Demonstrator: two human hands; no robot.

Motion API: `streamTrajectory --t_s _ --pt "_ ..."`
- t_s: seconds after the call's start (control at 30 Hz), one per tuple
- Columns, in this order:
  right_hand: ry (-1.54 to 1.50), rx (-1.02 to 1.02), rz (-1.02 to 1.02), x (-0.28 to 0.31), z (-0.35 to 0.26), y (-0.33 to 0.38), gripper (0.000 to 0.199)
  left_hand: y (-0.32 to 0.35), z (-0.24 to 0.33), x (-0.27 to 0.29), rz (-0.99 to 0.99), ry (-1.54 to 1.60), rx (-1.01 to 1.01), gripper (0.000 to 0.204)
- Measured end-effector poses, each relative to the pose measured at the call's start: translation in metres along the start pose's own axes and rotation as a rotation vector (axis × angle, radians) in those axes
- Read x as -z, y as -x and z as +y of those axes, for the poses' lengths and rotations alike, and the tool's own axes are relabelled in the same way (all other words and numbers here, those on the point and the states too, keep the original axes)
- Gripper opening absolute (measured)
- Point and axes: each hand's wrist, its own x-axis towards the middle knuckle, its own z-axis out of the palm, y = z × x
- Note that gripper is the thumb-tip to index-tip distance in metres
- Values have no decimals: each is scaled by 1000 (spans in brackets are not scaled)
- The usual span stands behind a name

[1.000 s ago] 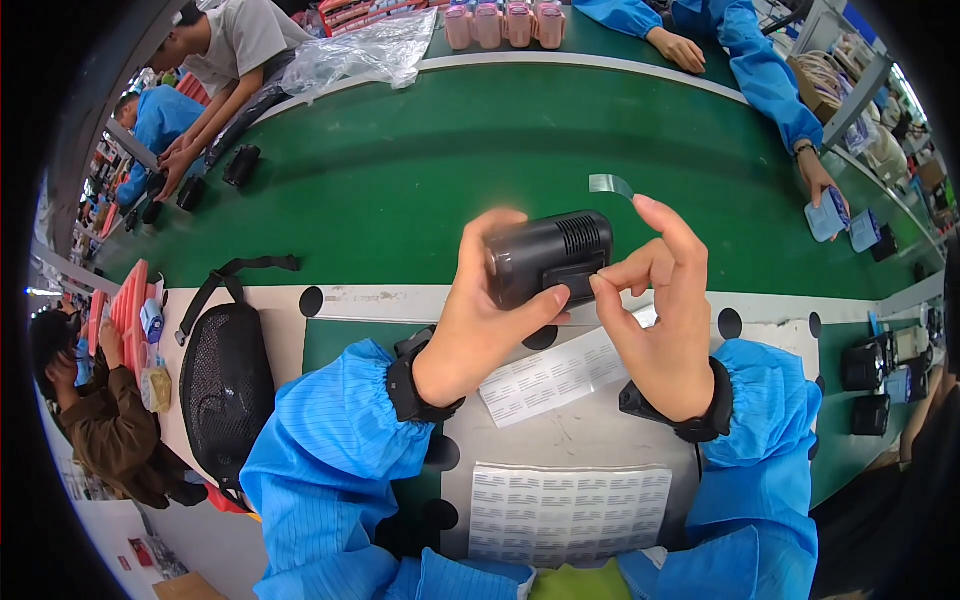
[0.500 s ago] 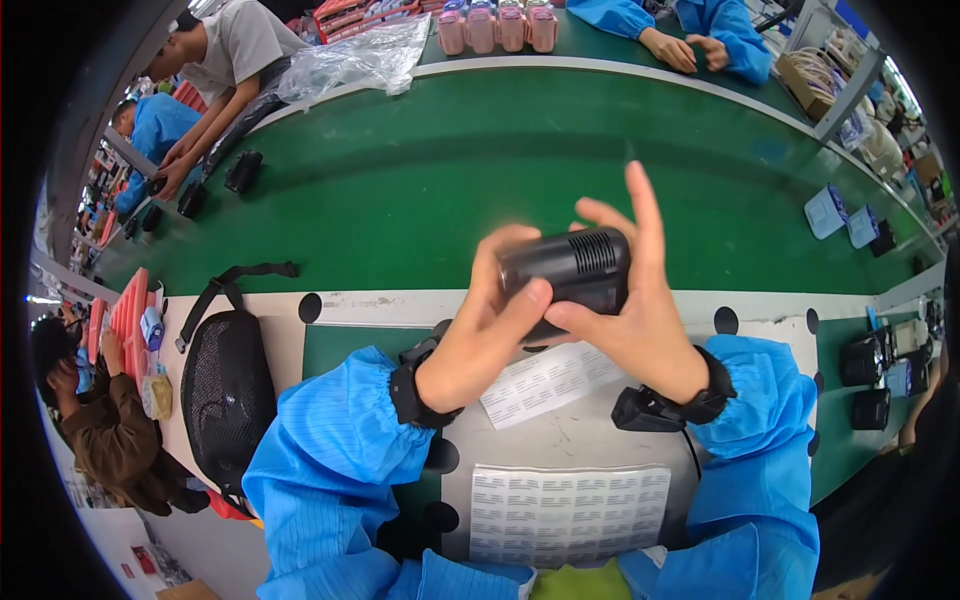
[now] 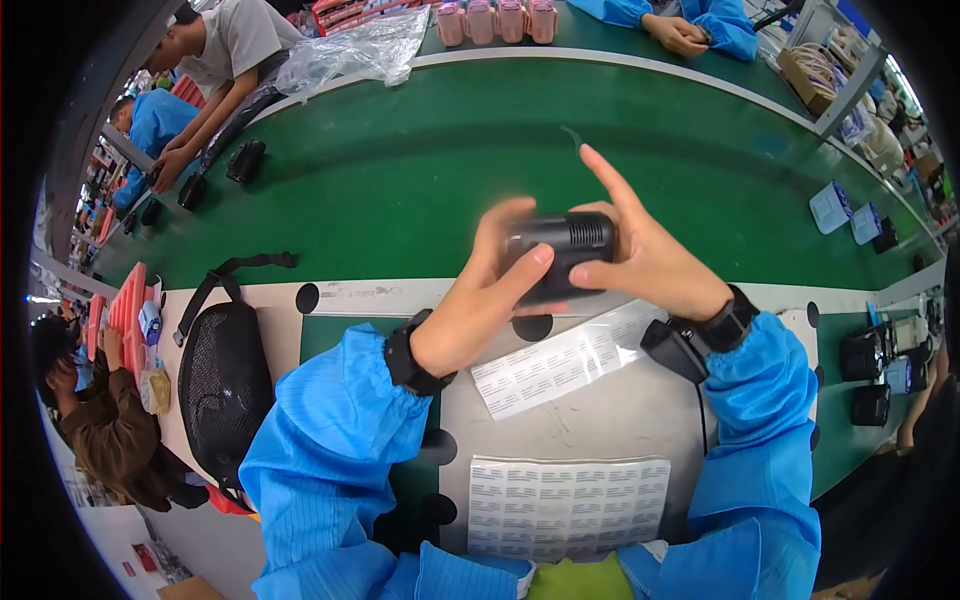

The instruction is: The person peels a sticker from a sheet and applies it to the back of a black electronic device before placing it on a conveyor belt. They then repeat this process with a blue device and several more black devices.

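Over the far edge of my work surface, a black plastic device (image 3: 572,240) with rounded corners and a slotted vent is held between both hands. My left hand (image 3: 482,298) wraps its left side, thumb across the face and fingers blurred behind. On the right side, my right hand (image 3: 668,262) grips it with the thumb on the face, while the index finger points up and away. A thin clear sliver (image 3: 572,133) shows by that fingertip; whether it is attached I cannot tell. Below the hands lies a slanted label sheet (image 3: 540,372), and nearer me is another label sheet (image 3: 568,505).
A black mesh case (image 3: 228,390) with a strap lies on the left. Across the green belt (image 3: 440,180) are several black devices (image 3: 246,162) at far left and bluish containers (image 3: 830,208) at right. Pink devices (image 3: 510,22) stand beyond it. Other people work at the far side and left.
The device has tipped to a more level pose and shifted slightly left. My right index finger has swung leftward. Across the belt, a co-worker's hands have come together.
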Motion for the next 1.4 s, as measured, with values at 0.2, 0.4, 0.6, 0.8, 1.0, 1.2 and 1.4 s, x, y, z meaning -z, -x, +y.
streamTrajectory --t_s 0.2,0.4,0.6,0.8,1.0,1.2,1.4 --pt "327 -40 461 48 36 -9 84 -4 -19 25 -18 -544 -43 58" --pt "519 113 829 88 69 -4 77 21 -15 15 -362 -1101 -35 56" --pt "795 275 1105 89 57 35 63 75 -14 6 -403 -1217 -167 61" --pt "566 331 986 51 21 67 45 120 -13 -2 -169 -1384 -109 61" --pt "-61 136 634 -16 -17 98 30 139 -27 7 -76 -1394 -182 51" --pt "-227 31 333 -76 -1 97 23 126 -46 8 225 -1329 -313 40" --pt "-193 17 318 -83 38 85 17 117 -65 9 309 -1365 -373 38"
